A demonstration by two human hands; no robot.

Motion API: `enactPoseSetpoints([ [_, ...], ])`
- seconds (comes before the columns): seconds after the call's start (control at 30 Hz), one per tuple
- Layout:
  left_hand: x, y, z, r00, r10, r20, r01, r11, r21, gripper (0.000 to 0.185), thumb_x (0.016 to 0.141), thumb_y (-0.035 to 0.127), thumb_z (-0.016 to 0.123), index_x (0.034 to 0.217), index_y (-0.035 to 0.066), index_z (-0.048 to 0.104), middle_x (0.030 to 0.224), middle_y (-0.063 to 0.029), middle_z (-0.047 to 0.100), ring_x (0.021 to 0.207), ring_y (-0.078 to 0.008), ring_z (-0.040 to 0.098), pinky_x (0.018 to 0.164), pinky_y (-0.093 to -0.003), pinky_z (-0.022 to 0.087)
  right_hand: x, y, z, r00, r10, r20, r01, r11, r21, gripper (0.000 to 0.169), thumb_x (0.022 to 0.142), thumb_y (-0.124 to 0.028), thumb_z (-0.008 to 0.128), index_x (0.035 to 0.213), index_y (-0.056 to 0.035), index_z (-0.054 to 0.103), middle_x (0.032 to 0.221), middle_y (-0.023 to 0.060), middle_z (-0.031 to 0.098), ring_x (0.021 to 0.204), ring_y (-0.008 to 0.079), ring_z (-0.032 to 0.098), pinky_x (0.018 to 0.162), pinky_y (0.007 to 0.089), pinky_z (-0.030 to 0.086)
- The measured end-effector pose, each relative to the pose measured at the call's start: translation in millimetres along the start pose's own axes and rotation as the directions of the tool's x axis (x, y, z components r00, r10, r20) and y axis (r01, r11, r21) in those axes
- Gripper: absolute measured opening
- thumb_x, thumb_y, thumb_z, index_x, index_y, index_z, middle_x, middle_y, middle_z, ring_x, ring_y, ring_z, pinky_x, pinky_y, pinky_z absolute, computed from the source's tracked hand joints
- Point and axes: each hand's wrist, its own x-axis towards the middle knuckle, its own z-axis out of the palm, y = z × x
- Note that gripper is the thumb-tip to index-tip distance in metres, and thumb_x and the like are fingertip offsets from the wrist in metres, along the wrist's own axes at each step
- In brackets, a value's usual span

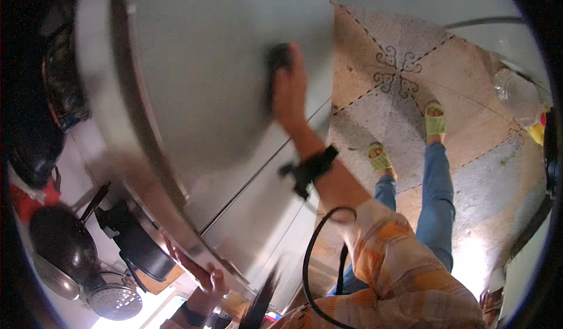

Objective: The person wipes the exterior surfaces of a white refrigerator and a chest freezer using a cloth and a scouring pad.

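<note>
My right hand (291, 87) is pressed to a smooth, pale grey cabinet front (211, 73), its fingers around a blurred black pad or cloth (277, 60). A black strap with a mount sits on that wrist, below it an orange plaid sleeve. My left hand (214, 281) is at the lower left, by the shiny metal edge of the counter (176, 223); its fingers are partly hidden and blurred, so I cannot tell whether they grip the edge. A dark band is on the left wrist.
Black pans (61, 236), a dark pot (143, 245) and a perforated metal skimmer (115, 301) stand or hang left of the counter edge. A black cable (306, 258) loops beside my right arm. My feet in green slippers (434, 120) are on patterned floor tiles. A clear plastic container (514, 91) lies at the right.
</note>
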Motion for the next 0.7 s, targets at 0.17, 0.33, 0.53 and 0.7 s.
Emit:
enactPoseSetpoints([
  [0.17,4,4,18,0.998,0.011,0.055,-0.007,0.998,-0.058,0.079,0.088,0.05,0.039,0.142,-0.003,0.013,0.144,-0.0322,0.01,0.134,-0.0438,0.013,0.106,-0.053,0.011,-15,186,-75,0.823,0.567,0.036,-0.56,0.82,-0.123,0.048,0.092,-0.025,0.04,0.134,-0.0026,0.034,0.132,0.0211,0.042,0.121,0.0389,0.04,0.1,0.0435,0.034],
  [0.33,-2,1,-5,0.999,-0.017,0.039,0.015,0.998,0.053,0.08,0.088,0.05,0.039,0.142,-0.003,0.013,0.144,-0.032,0.009,0.134,-0.0436,0.013,0.106,-0.0527,0.011,-76,1,-15,0.927,0.081,0.365,-0.038,0.992,-0.122,0.058,0.078,-0.012,0.05,0.134,-0.0062,0.036,0.144,0.0182,0.028,0.135,0.0354,0.021,0.109,0.0503,0.017],
  [0.53,2,8,6,0.997,0.03,0.066,-0.028,0.999,-0.036,0.08,0.088,0.049,0.039,0.142,-0.002,0.013,0.144,-0.0318,0.009,0.134,-0.0432,0.013,0.106,-0.0524,0.011,52,-67,-8,0.962,-0.257,0.095,0.272,0.94,-0.204,0.043,0.089,-0.024,0.045,0.13,-0.0118,0.042,0.139,0.0152,0.035,0.128,0.0376,0.031,0.104,0.0567,0.021],
  [0.7,-8,6,-3,0.999,0.006,0.051,-0.007,1.0,0.018,0.08,0.087,0.049,0.04,0.142,-0.002,0.013,0.144,-0.0317,0.009,0.134,-0.043,0.013,0.106,-0.0521,0.012,46,73,-26,0.999,0.053,-0.006,-0.052,0.925,-0.377,0.05,0.093,-0.026,0.038,0.139,-0.0099,0.03,0.141,0.0156,0.033,0.13,0.0394,0.027,0.104,0.0535,0.023],
])
